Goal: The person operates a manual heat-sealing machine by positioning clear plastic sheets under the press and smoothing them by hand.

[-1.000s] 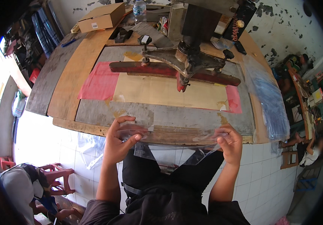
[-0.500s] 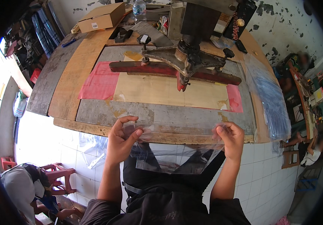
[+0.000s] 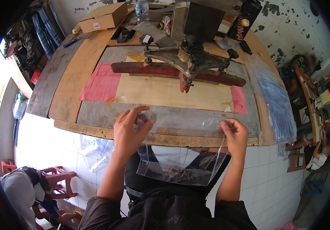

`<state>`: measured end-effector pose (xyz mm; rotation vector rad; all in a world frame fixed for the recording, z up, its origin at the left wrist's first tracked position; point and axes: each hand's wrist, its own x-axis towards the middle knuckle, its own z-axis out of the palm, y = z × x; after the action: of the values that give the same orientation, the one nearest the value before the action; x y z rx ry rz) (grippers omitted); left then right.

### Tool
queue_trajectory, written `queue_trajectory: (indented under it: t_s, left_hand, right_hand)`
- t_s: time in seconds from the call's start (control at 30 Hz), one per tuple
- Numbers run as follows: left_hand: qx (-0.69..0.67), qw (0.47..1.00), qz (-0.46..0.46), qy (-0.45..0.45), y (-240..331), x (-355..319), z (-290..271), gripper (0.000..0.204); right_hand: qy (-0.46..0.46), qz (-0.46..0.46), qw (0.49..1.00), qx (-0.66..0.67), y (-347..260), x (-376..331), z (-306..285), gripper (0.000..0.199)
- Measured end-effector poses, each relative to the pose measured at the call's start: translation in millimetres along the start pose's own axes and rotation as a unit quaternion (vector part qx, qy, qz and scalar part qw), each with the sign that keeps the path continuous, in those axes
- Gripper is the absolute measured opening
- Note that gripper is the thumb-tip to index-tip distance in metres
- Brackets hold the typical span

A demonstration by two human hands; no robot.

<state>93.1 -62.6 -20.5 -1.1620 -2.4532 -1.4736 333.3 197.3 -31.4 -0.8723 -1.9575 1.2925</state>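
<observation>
A clear plastic sheet [image 3: 184,163] hangs between my hands over the table's front edge, its lower part dangling before my lap. My left hand [image 3: 130,128] grips its upper left part, thumb and fingers curved around the film. At the upper right corner, my right hand [image 3: 236,136] pinches the sheet between thumb and fingers. Just beyond it lies a cream-coloured pad [image 3: 165,94] with pink-red end pieces [image 3: 100,81], fixed on a grey metal plate [image 3: 96,113]. Above the pad stands a press head with a long red bar [image 3: 149,69].
Stacked clear plastic sheets [image 3: 274,103] lie along the table's right side. A cardboard box [image 3: 103,19], a water bottle [image 3: 142,11] and a blue pen [image 3: 70,43] are at the back. More clear plastic [image 3: 96,151] hangs at the left front. A person [image 3: 23,191] sits low at left beside a red stool [image 3: 59,180].
My left hand has moved up and slightly right, onto the plate's front area, lifting the sheet's upper edge. My right hand has risen a little. The sheet's lower part has swung and spread.
</observation>
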Motion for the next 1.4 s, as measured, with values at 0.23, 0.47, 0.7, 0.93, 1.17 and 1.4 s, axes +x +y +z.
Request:
queue_trajectory:
  t_s: [0.23,0.47,0.7,0.93,1.17,1.4]
  left_hand:
    - [0.166,0.984,0.065,0.03,5,7,26,0.042]
    - [0.17,0.967,0.176,-0.076,-1,6,27,0.026]
    - [0.234,0.95,0.158,-0.131,14,-17,33,0.045]
    - [0.252,0.937,0.098,-0.219,23,-42,43,0.09]
    - [0.242,0.938,0.089,-0.233,24,-39,43,0.094]
    - [0.244,0.937,0.078,-0.238,25,-39,42,0.092]
  right_hand:
    - [0.162,-0.201,0.929,-0.266,-5,-1,21,0.025]
    - [0.04,-0.262,0.892,-0.367,-1,-2,12,0.023]
    - [-0.037,-0.236,0.863,-0.445,-13,-23,15,0.032]
    - [-0.122,-0.196,0.847,-0.479,-17,-41,24,0.064]
    - [-0.143,-0.166,0.86,-0.461,-14,-43,25,0.065]
    - [-0.168,-0.166,0.843,-0.483,-16,-42,26,0.068]
